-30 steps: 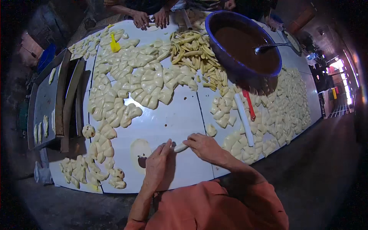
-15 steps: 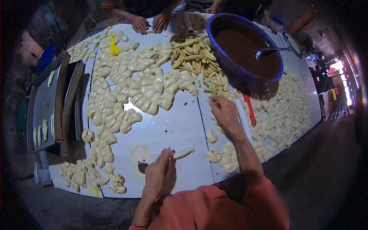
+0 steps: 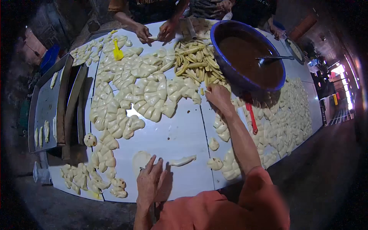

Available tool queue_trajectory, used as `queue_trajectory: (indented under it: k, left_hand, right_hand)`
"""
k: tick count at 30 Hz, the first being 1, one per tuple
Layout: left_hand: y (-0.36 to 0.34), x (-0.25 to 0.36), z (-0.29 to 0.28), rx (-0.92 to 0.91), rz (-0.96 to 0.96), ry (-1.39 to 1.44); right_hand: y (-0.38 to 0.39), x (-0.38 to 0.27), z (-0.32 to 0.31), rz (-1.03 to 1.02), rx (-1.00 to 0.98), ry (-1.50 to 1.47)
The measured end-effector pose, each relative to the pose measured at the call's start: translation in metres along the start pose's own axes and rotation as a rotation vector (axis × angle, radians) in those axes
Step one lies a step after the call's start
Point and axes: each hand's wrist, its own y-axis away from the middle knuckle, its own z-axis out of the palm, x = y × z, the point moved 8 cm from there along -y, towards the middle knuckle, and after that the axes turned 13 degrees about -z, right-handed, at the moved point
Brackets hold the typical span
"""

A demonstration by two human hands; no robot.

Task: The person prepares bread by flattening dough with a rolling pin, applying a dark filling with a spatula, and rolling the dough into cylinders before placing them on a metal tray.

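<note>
Low in the centre now, with the left hand [image 3: 150, 183] loose and fingers spread over the edge of the flattened dough disc [image 3: 140, 158]; hard to tell whether touching. Just right of that, on the white surface [image 3: 176, 130], a rolled dough strip [image 3: 182, 161], lying free at a slight slant. Up to the right hand [image 3: 219, 96], stretched to the lower edge of the pile of sliced yellow fruit [image 3: 195, 63] in the upper centre, fingers bent down; can't tell whether clenched on a slice. Close by at upper right, the blue basin [image 3: 233, 73] of brown mixture [image 3: 241, 51], with a spoon [image 3: 274, 58] resting in it. Across the left, a spread of pale dough pieces [image 3: 149, 90], topped by a yellow scraper [image 3: 117, 54]; far left, a metal tray [image 3: 44, 103] with slim rolls [image 3: 46, 131]. At the top, a co-worker's hands [image 3: 167, 30] around a pale strip [image 3: 154, 38].
</note>
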Motion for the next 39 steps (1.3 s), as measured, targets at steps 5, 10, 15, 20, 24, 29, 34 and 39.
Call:
queue_trajectory:
  k: [5,10,15,20,24,29,34,39]
  left_hand:
    - [-0.004,-0.007,-0.004,-0.028,-0.076,0.038]
    - [-0.006,0.004,-0.008,0.001,-0.028,0.007]
    - [-0.005,-0.002,-0.007,-0.007,-0.045,0.005]
    - [0.001,-0.008,-0.008,0.016,-0.018,0.03]
    - [0.002,-0.008,-0.011,0.012,-0.024,0.03]
    - [0.006,-0.015,-0.01,0.037,-0.029,0.039]
    - [0.005,-0.006,-0.01,0.034,0.004,0.05]
    - [0.004,-0.009,-0.008,0.03,-0.033,0.046]
  right_hand:
    - [0.014,-0.017,-0.01,0.023,0.122,-0.158]
    - [0.008,-0.028,-0.001,-0.028,0.113,-0.056]
    - [-0.001,-0.031,0.003,-0.012,0.127,-0.036]
    - [-0.008,-0.023,0.01,-0.009,0.115,-0.04]
    - [-0.007,-0.014,0.011,-0.039,0.166,-0.129]
    - [0.005,-0.008,0.002,-0.006,0.223,-0.388]
    - [0.033,0.053,-0.023,0.213,0.655,-1.173]
    - [0.041,0.043,-0.047,0.209,0.603,-1.137]
